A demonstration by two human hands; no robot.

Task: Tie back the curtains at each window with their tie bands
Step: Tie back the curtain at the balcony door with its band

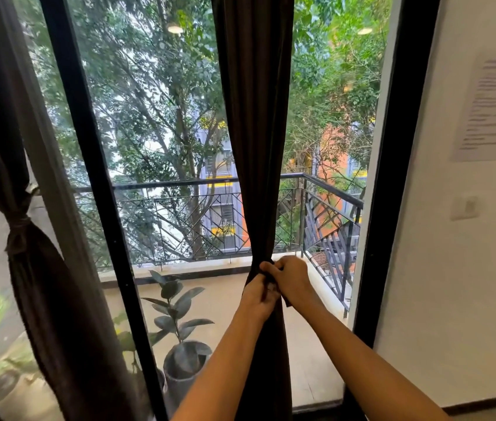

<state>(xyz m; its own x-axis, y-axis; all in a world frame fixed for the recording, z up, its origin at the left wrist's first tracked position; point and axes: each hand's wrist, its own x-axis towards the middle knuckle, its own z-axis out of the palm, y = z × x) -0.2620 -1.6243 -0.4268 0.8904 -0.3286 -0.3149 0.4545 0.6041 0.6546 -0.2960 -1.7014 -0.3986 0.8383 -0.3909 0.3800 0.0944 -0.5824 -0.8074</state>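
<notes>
- The dark left curtain [43, 284] hangs gathered, with a band [19, 226] knotted round its waist.
- A potted plant [179, 329] stands on the balcony behind the glass.
- The middle curtain [255, 132] is bunched narrow. The left hand [258, 296] and right hand [290, 275] meet at its waist, fingers curled and pinching the dark tie band [286, 301] wrapped there.
- A printed sheet [490, 107] hangs on the right wall, its writing too blurred to read.

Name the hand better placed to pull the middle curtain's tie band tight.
Right, probably. The loose end of the tie band hangs just under the right hand, which pinches it; the left hand pinches the band against the curtain, anchoring it.
</notes>
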